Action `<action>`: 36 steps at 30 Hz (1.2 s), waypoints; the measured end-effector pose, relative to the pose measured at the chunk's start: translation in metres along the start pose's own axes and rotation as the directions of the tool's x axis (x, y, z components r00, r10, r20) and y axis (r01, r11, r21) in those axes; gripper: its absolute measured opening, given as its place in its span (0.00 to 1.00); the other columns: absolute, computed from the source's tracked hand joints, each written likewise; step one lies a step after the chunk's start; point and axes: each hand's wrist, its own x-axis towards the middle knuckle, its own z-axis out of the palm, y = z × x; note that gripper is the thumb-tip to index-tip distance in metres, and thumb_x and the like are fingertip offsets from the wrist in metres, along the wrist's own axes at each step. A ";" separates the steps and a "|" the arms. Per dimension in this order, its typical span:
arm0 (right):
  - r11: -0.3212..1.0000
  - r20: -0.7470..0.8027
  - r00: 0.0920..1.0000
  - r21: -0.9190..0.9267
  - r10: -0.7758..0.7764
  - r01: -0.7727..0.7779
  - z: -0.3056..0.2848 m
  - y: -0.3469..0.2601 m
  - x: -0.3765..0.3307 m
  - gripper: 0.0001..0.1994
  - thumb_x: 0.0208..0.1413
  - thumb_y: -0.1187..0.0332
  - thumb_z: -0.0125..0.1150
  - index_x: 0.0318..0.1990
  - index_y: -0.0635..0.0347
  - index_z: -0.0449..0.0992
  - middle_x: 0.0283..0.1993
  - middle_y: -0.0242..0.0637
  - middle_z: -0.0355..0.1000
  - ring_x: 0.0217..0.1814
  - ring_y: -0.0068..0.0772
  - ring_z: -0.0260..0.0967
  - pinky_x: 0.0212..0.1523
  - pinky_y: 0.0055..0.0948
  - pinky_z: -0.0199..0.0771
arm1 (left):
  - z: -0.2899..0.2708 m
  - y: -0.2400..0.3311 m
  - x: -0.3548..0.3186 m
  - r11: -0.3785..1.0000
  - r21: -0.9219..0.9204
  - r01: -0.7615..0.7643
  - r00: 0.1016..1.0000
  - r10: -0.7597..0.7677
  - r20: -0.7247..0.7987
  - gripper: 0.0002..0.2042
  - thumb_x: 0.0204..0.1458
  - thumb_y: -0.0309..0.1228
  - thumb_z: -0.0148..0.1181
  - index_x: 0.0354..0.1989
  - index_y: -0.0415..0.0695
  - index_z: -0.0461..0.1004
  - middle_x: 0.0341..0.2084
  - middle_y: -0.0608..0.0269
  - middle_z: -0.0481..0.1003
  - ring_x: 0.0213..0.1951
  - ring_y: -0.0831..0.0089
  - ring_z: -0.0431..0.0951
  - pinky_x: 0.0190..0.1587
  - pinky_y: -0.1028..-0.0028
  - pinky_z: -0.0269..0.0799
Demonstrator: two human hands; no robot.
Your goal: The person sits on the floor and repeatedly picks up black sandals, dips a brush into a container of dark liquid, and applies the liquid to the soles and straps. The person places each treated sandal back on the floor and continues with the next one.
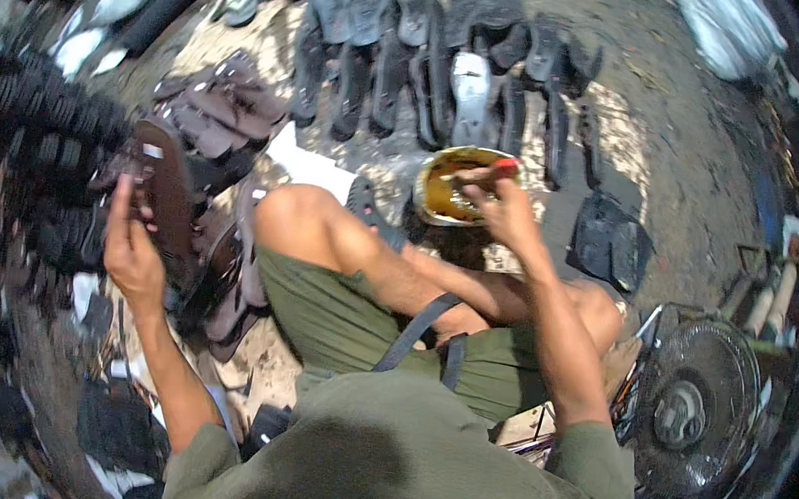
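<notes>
My left hand [130,249] is out to the left, its fingers and thumb at the edge of a dark brown sandal sole [168,194], which it holds tilted up. A small white patch shows near the sole's top. In front of my crossed legs stands a round tin [420,192] with amber, glue-like liquid inside. Over its right side is my right hand [501,207], closed around a tool with a red end [504,165]. The tool's other end is hard to make out against the tin.
Several black soles [387,76] lie in rows beyond the tin. Brown soles [221,110] are heaped at the left, beside stacked black soles [43,117]. White paper [315,166] lies near my knee. At the right stand a round fan [686,409] and black pieces [610,242].
</notes>
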 end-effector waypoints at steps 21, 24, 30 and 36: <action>0.493 -0.445 0.810 0.839 0.382 0.230 -0.145 -0.066 -0.062 0.14 0.63 0.59 0.67 0.40 0.61 0.76 0.38 0.33 0.78 0.35 0.22 0.72 0.40 0.24 0.72 | 0.126 0.071 -0.030 0.260 -0.708 0.657 0.731 0.011 0.682 0.32 0.67 0.45 0.50 0.73 0.37 0.56 0.56 0.52 0.74 0.47 0.67 0.79 0.51 0.67 0.77; 0.495 -0.406 0.905 0.816 0.125 0.298 -0.104 -0.139 -0.043 0.10 0.65 0.65 0.65 0.47 0.60 0.79 0.34 0.22 0.72 0.32 0.13 0.66 0.31 0.20 0.68 | 0.177 0.117 -0.069 -0.074 -0.553 0.830 0.550 0.276 0.788 0.31 0.67 0.49 0.47 0.75 0.50 0.54 0.59 0.53 0.70 0.43 0.63 0.81 0.46 0.63 0.80; 0.633 -0.523 0.790 0.502 -0.319 0.589 -0.046 -0.135 -0.098 0.11 0.57 0.72 0.70 0.47 0.61 0.78 0.47 0.40 0.77 0.51 0.38 0.74 0.54 0.36 0.72 | 0.195 0.155 -0.088 -0.287 -0.480 0.829 0.522 0.091 0.848 0.28 0.69 0.51 0.42 0.71 0.51 0.58 0.58 0.55 0.73 0.52 0.60 0.78 0.53 0.58 0.78; 0.761 -0.361 0.919 0.637 0.160 0.118 -0.115 -0.099 -0.029 0.12 0.65 0.60 0.61 0.42 0.60 0.80 0.37 0.41 0.78 0.38 0.29 0.75 0.44 0.31 0.75 | 0.179 0.143 -0.118 -0.217 -0.510 0.832 0.554 0.300 0.776 0.28 0.68 0.50 0.44 0.75 0.62 0.52 0.65 0.52 0.67 0.56 0.55 0.76 0.52 0.55 0.80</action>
